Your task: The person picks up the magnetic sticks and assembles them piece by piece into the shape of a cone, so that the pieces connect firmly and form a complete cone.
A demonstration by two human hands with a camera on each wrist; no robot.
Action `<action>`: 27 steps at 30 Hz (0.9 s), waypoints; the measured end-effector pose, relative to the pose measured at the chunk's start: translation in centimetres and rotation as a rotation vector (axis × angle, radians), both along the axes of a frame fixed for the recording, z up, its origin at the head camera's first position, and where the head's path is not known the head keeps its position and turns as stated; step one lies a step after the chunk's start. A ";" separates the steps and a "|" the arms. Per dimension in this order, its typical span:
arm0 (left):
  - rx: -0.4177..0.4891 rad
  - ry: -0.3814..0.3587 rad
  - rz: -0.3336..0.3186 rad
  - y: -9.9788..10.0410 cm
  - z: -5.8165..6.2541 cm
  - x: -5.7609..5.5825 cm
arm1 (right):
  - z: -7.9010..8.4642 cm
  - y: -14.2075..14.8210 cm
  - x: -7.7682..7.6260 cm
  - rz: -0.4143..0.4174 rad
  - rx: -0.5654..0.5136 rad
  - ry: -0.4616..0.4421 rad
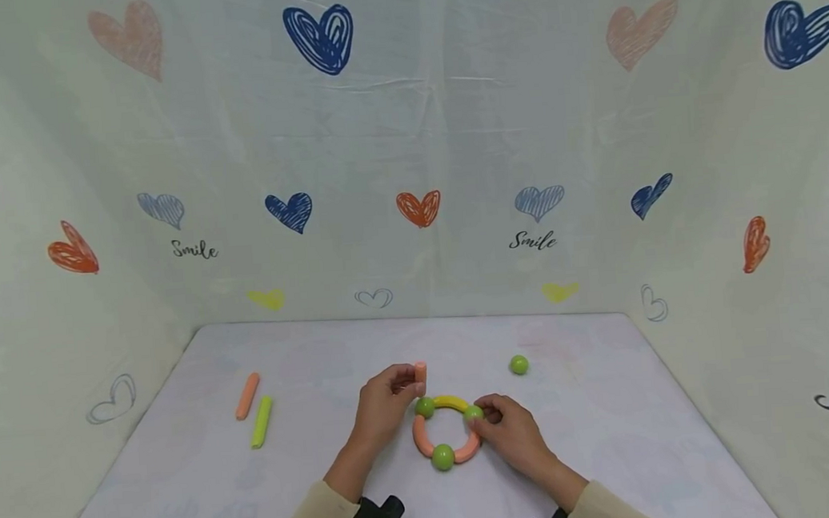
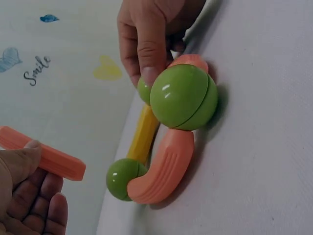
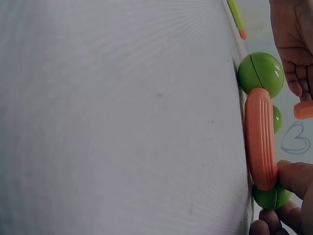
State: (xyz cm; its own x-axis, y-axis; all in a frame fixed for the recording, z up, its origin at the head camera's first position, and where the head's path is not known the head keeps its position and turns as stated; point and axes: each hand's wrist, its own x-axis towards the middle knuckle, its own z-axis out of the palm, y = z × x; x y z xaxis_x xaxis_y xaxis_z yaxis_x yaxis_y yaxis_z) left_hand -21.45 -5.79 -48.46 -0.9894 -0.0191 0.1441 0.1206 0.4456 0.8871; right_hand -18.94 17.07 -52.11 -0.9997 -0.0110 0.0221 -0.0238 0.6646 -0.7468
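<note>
A ring of curved rods and green balls lies on the table. Two orange curved rods (image 2: 164,171) and a yellow curved rod (image 1: 451,402) link its three balls, the nearest being a green ball (image 1: 443,457). My left hand (image 1: 385,405) pinches a straight orange rod (image 2: 46,152) between thumb and fingers, held up above the ring's far left ball (image 1: 425,407). My right hand (image 1: 515,436) grips the ring's right green ball (image 3: 272,196) between thumb and fingers. In the right wrist view that ball is partly hidden behind the orange rod and fingers.
On the left of the white table (image 1: 184,468) lie another straight orange rod (image 1: 248,396) and a yellow-green rod (image 1: 261,422). A loose green ball (image 1: 519,365) sits at the back right. Behind the table hangs a pale curtain (image 1: 449,128) printed with hearts.
</note>
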 end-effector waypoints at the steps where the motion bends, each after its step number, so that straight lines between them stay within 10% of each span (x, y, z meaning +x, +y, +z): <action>1: 0.002 -0.010 -0.003 0.2 0.0 0.0 | 0.0 0.0 0.0 0.001 0.000 -0.002; 27: -0.083 -0.054 -0.078 0.6 -2.2 -0.1 | -0.1 0.1 0.0 0.018 0.017 0.003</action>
State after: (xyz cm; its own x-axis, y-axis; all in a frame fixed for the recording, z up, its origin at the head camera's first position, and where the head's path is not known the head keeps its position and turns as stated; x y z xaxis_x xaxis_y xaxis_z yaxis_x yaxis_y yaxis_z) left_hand -21.53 -5.19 -50.62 -0.9937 0.0681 0.0885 0.1109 0.5090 0.8536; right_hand -18.95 17.16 -52.23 -0.9993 -0.0293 0.0250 -0.0383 0.6767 -0.7353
